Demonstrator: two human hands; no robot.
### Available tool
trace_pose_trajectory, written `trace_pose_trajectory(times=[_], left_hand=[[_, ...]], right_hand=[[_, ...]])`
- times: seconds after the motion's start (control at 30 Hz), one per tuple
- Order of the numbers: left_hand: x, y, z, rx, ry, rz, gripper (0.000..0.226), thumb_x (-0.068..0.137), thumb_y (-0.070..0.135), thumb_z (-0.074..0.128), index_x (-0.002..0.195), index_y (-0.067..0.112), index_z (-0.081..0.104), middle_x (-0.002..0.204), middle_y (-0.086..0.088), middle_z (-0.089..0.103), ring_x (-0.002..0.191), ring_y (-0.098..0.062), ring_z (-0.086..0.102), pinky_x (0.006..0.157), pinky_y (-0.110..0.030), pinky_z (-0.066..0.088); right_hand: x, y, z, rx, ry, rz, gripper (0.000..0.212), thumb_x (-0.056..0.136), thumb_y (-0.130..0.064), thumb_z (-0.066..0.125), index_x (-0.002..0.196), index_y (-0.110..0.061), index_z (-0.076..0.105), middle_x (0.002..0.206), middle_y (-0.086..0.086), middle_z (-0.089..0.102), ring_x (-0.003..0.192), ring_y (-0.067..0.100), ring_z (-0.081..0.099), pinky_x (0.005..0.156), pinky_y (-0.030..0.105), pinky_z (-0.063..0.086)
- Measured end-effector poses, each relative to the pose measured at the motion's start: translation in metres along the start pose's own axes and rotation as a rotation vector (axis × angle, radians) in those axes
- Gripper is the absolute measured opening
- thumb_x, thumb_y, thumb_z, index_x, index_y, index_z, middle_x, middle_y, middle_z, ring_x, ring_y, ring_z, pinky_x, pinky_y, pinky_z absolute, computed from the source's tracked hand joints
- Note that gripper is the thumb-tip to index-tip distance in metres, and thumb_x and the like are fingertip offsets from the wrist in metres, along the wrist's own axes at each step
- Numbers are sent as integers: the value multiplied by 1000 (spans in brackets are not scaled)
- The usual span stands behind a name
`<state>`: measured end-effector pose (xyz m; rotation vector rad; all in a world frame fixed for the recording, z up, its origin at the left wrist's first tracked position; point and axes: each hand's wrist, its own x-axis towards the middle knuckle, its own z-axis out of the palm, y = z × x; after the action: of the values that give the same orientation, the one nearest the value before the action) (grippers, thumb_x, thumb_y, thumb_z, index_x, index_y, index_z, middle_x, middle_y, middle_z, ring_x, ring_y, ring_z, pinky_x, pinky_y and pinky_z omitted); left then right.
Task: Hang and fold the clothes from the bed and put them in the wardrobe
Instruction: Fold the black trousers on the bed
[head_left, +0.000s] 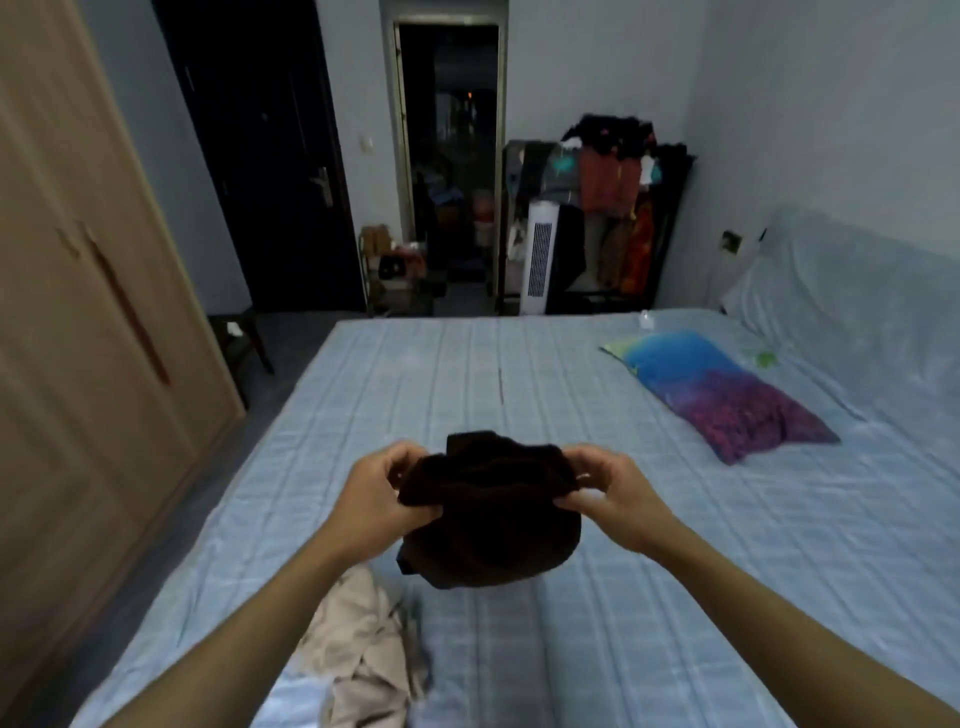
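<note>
A dark brown garment (488, 512), bunched and sagging, hangs above the bed (675, 545), pinched at its upper edge on both sides. Below the grip and toward the left side, a crumpled beige garment (358, 654) lies on the light blue checked sheet. The tan wardrobe (78, 322) stands shut, far left of the grip.

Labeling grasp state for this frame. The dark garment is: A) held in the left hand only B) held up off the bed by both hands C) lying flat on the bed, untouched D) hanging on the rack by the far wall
B: the left hand and right hand each grip an upper edge of the dark garment, which hangs bunched above the bed.
</note>
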<state>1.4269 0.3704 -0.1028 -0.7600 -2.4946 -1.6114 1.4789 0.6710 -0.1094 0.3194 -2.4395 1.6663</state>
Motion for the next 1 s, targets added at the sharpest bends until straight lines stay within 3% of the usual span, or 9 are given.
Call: trace_pose_trajectory(times=[0.1, 0.2, 0.4, 0.5, 0.67, 0.83, 1.0], left_hand=[[-65, -22, 33, -18, -68, -103, 35, 56, 21, 80, 88, 20, 65, 85, -5, 69, 84, -24, 68, 75, -44, 53], [-112, -26, 53, -9, -112, -155, 35, 58, 14, 81, 88, 25, 66, 86, 4, 70, 83, -10, 68, 76, -40, 55], [-141, -20, 64, 39, -123, -137, 43, 61, -1, 86, 92, 23, 67, 92, 10, 69, 87, -10, 68, 77, -30, 57], [-134, -20, 62, 12, -104, -122, 46, 64, -6, 83, 95, 24, 68, 93, 11, 71, 90, -8, 68, 79, -22, 53], [-102, -26, 59, -53, -77, -127, 45, 70, 1, 81, 99, 32, 66, 98, 7, 71, 99, -13, 67, 84, -23, 53], [-60, -48, 55, -105, -80, -183, 39, 80, 0, 78, 108, 25, 66, 104, 6, 70, 107, -11, 65, 88, -28, 54], [-6, -95, 47, -73, -12, -260, 33, 80, 9, 80, 105, 25, 65, 96, 12, 70, 95, -7, 67, 81, -23, 53]], right_hand=[[-63, 36, 17, -29, -78, 108, 34, 74, -11, 77, 105, -23, 69, 101, -2, 72, 96, 16, 69, 88, 45, 56], [-111, 54, 29, -42, -136, 184, 34, 77, -7, 76, 106, -23, 69, 101, -5, 72, 96, 14, 69, 89, 40, 55], [-145, 56, 34, -93, -184, 195, 31, 79, -8, 77, 106, -22, 70, 95, -5, 71, 89, 15, 68, 87, 35, 55], [-139, 51, 30, -88, -187, 183, 30, 78, -7, 77, 103, -22, 70, 93, -5, 70, 87, 16, 67, 86, 39, 55], [-112, 51, 26, -77, -132, 176, 30, 79, -5, 78, 100, -25, 69, 94, -15, 69, 91, 10, 66, 89, 32, 52], [-66, 66, 30, 34, -68, 214, 25, 86, -7, 72, 106, -22, 69, 102, -1, 71, 103, 18, 67, 94, 32, 52], [-3, 89, 45, 137, 0, 321, 23, 87, -1, 71, 108, -11, 70, 100, 6, 75, 97, 21, 72, 86, 36, 58]])
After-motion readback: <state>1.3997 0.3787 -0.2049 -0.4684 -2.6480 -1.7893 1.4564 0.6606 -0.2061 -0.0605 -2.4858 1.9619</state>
